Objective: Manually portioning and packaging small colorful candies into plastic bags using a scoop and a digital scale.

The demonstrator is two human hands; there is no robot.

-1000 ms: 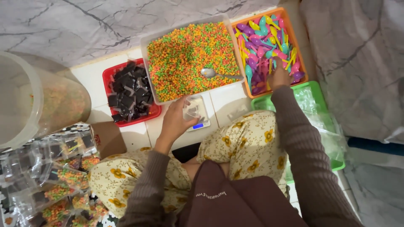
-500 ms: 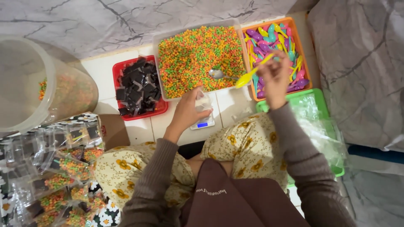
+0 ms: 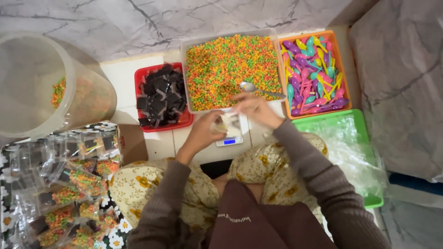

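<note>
My left hand (image 3: 204, 133) holds a small clear bag (image 3: 228, 123) just above a little white digital scale (image 3: 230, 141) on the floor tiles. My right hand (image 3: 254, 109) reaches in from the right, its fingers pinched at the mouth of the bag. The yellow plastic spoon it carried is not clearly visible; this part is blurred. Right behind both hands stands a clear bin (image 3: 183, 74) full of orange, green and yellow cereal bits, with a metal spoon (image 3: 249, 86) lying in it.
An orange tray of coloured plastic spoons (image 3: 314, 69) sits at the back right and a red tray of dark chocolate pieces (image 3: 159, 97) at the back left. A green tray (image 3: 323, 123) holds clear bags. A big clear tub (image 3: 41, 87) and several filled packets (image 3: 60, 193) lie at my left.
My right hand took a yellow spoon from the orange tray and brought it left to the bag held by my left hand. The left hand stayed over the scale.
</note>
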